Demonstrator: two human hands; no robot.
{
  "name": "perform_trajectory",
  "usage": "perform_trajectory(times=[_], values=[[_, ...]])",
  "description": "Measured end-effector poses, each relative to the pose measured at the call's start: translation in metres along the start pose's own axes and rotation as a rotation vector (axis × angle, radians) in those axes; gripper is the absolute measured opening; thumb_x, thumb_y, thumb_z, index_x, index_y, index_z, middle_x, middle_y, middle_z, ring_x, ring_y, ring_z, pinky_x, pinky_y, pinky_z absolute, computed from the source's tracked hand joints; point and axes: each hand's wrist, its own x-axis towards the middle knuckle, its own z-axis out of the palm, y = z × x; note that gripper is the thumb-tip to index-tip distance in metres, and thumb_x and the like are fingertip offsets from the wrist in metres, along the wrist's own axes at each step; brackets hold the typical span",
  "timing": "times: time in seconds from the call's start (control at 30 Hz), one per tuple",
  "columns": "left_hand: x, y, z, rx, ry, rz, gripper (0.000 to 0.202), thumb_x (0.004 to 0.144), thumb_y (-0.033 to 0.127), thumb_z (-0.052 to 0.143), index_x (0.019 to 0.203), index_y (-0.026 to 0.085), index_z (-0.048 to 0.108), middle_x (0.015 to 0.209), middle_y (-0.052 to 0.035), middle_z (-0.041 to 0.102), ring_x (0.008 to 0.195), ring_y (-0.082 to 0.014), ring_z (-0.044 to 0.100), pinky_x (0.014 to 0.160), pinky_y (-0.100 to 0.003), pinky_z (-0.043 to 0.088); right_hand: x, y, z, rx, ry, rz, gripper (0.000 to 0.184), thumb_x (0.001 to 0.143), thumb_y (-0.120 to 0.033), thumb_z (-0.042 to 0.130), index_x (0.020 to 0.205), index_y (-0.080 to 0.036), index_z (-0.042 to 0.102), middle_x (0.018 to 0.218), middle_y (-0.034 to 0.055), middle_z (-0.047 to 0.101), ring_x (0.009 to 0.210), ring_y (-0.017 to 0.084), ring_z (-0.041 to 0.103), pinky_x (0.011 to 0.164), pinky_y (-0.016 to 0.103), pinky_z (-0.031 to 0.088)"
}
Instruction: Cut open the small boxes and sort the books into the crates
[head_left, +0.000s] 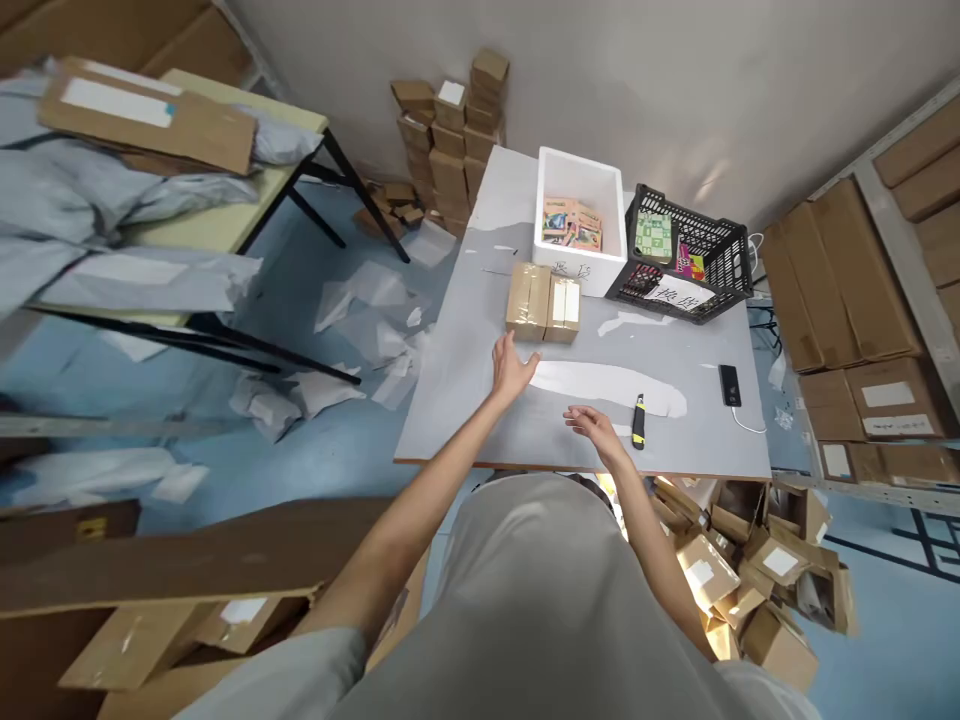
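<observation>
My left hand [513, 368] is at the near left corner of a taped cardboard box [529, 302] on the grey table [465, 400]; its thumb and fingers are spread, and I cannot tell whether the fingertips touch the cardboard. A second small box with a white label [562, 308] sits against the first on its right. Over the table's near part hovers my right hand [592, 428], holding nothing, with its fingers stretched leftward. Just right of it lies a black and yellow utility knife [638, 422].
Behind the boxes stand a white foam bin [580, 265] of colourful packs and a black plastic crate [720, 270]. A black phone-like device [728, 385] with a white cable lies at the right. Cardboard boxes [757, 570] are heaped below the table's near right edge; stacked boxes [450, 150] stand behind it.
</observation>
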Motion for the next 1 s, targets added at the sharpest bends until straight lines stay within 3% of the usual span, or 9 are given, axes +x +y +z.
perform_trajectory(times=[0.1,0.2,0.27,0.33,0.47,0.6,0.77,0.9,1.0], values=[[0.054,0.021,0.019,0.089,-0.001,0.056,0.114,0.083,0.047,0.096,0.173,0.007,0.040,0.189,-0.0350,0.017,0.180,-0.0519,0.005,0.146,-0.063,0.007,0.004,-0.010,0.015,0.017,0.047,-0.004,0.061,0.077,-0.074,0.093,0.115,-0.026,0.084,0.126,0.0124,0.088,0.116,0.031,0.081,0.115,0.052,0.057],[0.094,0.036,0.044,0.225,0.020,-0.029,0.136,0.070,0.052,0.105,0.175,0.005,0.033,0.189,-0.0382,0.005,0.179,-0.0563,-0.002,0.144,-0.067,0.004,0.003,-0.022,0.018,0.027,0.097,-0.028,0.064,0.077,-0.076,0.092,0.117,-0.026,0.084,0.128,0.0131,0.087,0.118,0.032,0.081,0.115,0.051,0.057],[0.111,0.039,0.055,0.356,0.046,-0.147,0.145,0.065,0.053,0.107,0.175,0.003,0.028,0.186,-0.0419,0.012,0.177,-0.0575,0.008,0.143,-0.067,0.009,-0.001,-0.029,0.013,0.027,0.133,-0.049,0.067,0.078,-0.077,0.090,0.119,-0.025,0.083,0.130,0.0144,0.087,0.120,0.032,0.080,0.115,0.051,0.057],[0.119,0.037,0.061,0.466,0.073,-0.239,0.146,0.067,0.049,0.106,0.176,0.001,0.023,0.178,-0.0436,0.031,0.172,-0.0559,0.027,0.141,-0.066,0.018,-0.006,-0.035,0.004,0.023,0.161,-0.055,0.068,0.078,-0.077,0.090,0.121,-0.025,0.083,0.131,0.0157,0.086,0.121,0.034,0.080,0.116,0.053,0.056],[0.118,0.021,0.054,0.574,0.131,-0.207,0.131,0.070,0.033,0.098,0.172,-0.005,0.025,0.158,-0.0401,0.054,0.151,-0.0500,0.053,0.134,-0.062,0.033,-0.010,-0.039,-0.015,0.010,0.164,-0.044,0.067,0.079,-0.076,0.091,0.122,-0.025,0.083,0.132,0.0161,0.086,0.123,0.034,0.080,0.119,0.055,0.055],[0.095,-0.010,0.024,0.560,0.159,-0.172,0.120,0.064,0.024,0.096,0.163,-0.005,0.035,0.152,-0.0379,0.056,0.146,-0.0514,0.055,0.130,-0.062,0.039,0.007,-0.035,-0.024,-0.023,0.085,-0.029,0.062,0.080,-0.071,0.091,0.120,-0.024,0.083,0.132,0.0159,0.086,0.121,0.032,0.081,0.118,0.054,0.056],[0.019,-0.067,-0.032,0.549,0.136,-0.100,0.114,0.059,0.023,0.096,0.158,0.008,0.042,0.152,-0.0290,0.056,0.148,-0.0508,0.054,0.130,-0.063,0.045,0.045,-0.022,-0.031,-0.100,-0.027,-0.033,0.052,0.085,-0.062,0.089,0.120,-0.024,0.082,0.127,0.0146,0.087,0.117,0.030,0.082,0.114,0.053,0.060],[-0.042,-0.091,-0.061,0.583,-0.094,0.096,0.119,0.060,0.020,0.096,0.165,0.013,0.040,0.157,-0.0255,0.055,0.154,-0.0498,0.053,0.134,-0.063,0.045,0.073,-0.001,-0.038,-0.202,-0.018,-0.012,0.048,0.088,-0.048,0.086,0.128,-0.021,0.081,0.128,0.0161,0.086,0.117,0.030,0.082,0.115,0.054,0.061],[-0.063,-0.089,-0.062,0.576,-0.293,0.243,0.120,0.062,0.015,0.093,0.169,0.012,0.040,0.167,-0.0261,0.051,0.164,-0.0501,0.045,0.139,-0.062,0.040,0.086,0.020,-0.042,-0.259,0.012,0.016,0.063,0.083,-0.035,0.086,0.143,-0.019,0.076,0.150,0.0216,0.078,0.123,0.033,0.081,0.118,0.057,0.060]])
